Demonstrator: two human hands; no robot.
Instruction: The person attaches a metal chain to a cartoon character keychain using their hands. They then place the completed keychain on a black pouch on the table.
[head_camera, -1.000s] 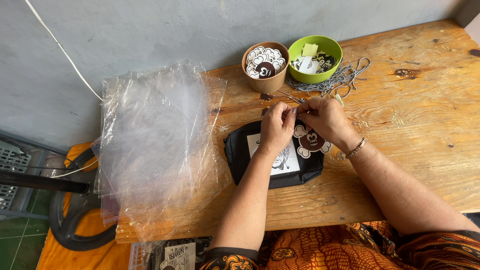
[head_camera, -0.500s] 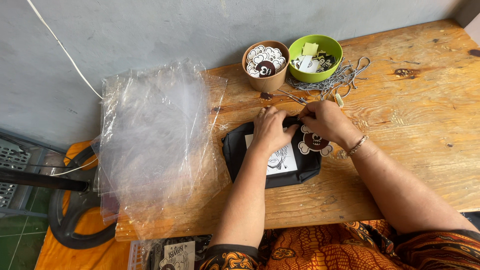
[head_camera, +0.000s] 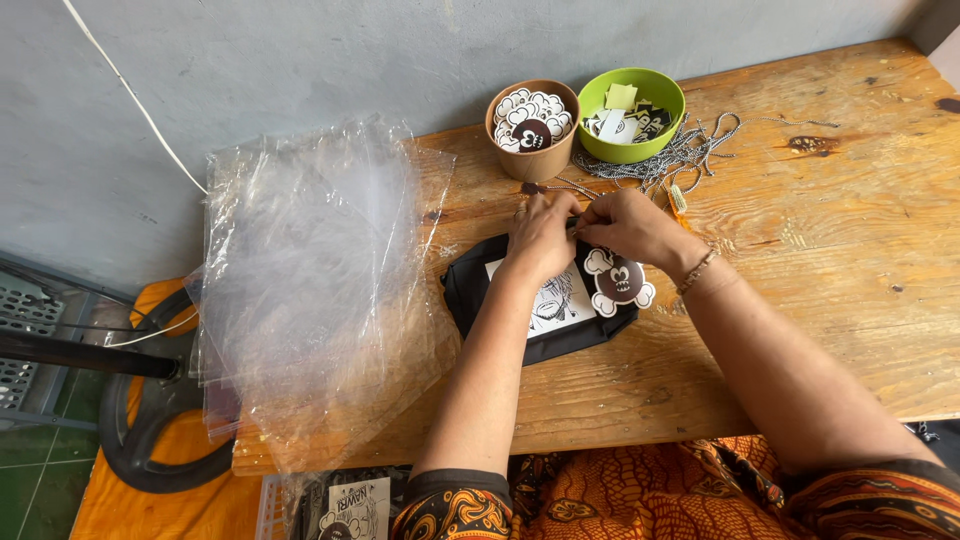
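- At the top edge of the black pouch (head_camera: 560, 335), both hands meet: the left hand (head_camera: 540, 238) and the right hand (head_camera: 625, 228) have their fingertips pinched together over something small at that edge, too hidden by the fingers to name. Both grips look closed on it, though I cannot tell which hand carries the hold.
- The pouch lies flat on the wooden counter (head_camera: 820, 300), near the middle of its front half, with a white printed patch (head_camera: 560, 300) on its face.
- A black-and-white round charm (head_camera: 618, 283) with small white lobes rests on the pouch's right end, just under the right wrist with its bracelet (head_camera: 697, 270).
- By its look the pouch is soft, light cloth that would fold and slide under a push; its seamed top edge seems the firmest place to hold it.
- Beyond the pouch, against the wall, stand a brown cup (head_camera: 530, 160) full of similar round pieces and a green bowl (head_camera: 645, 140) of small cards.
- A tangle of bead chains (head_camera: 690, 155) sprawls to the right of the bowl.
- Left of the pouch, a stack of clear plastic bags (head_camera: 310, 290) overhangs the counter's end, slippery and limp by appearance.
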